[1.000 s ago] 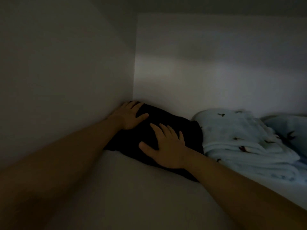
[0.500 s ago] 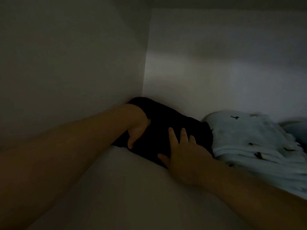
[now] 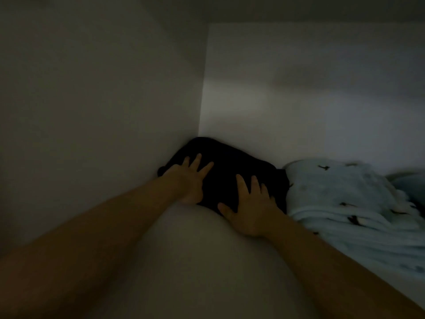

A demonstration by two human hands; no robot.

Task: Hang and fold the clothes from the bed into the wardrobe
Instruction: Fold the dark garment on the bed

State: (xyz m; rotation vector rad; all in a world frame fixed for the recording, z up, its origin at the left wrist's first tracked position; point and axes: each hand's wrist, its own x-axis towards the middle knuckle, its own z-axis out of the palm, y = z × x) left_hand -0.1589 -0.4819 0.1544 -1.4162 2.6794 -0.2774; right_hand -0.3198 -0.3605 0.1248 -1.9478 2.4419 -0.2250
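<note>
A folded garment (image 3: 230, 162) sits in the back left corner of the wardrobe shelf (image 3: 195, 261), against the side wall (image 3: 92, 111) and back wall (image 3: 299, 100). A fleece bundle (image 3: 345, 199) lies touching its right side. The left hand (image 3: 187, 180) rests on the garment's left part, the right hand (image 3: 250, 208) on its front right edge.

head view | close, faces wardrobe shelf (image 3: 207, 261) corner, looking forward-down

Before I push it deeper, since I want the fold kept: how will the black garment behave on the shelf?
Likely soft and floppy: the black garment bulges in a rounded heap under the left hand and the right hand. It would probably bunch up rather than slide whole, being wedged against the side wall and the pale blue garment.
</note>
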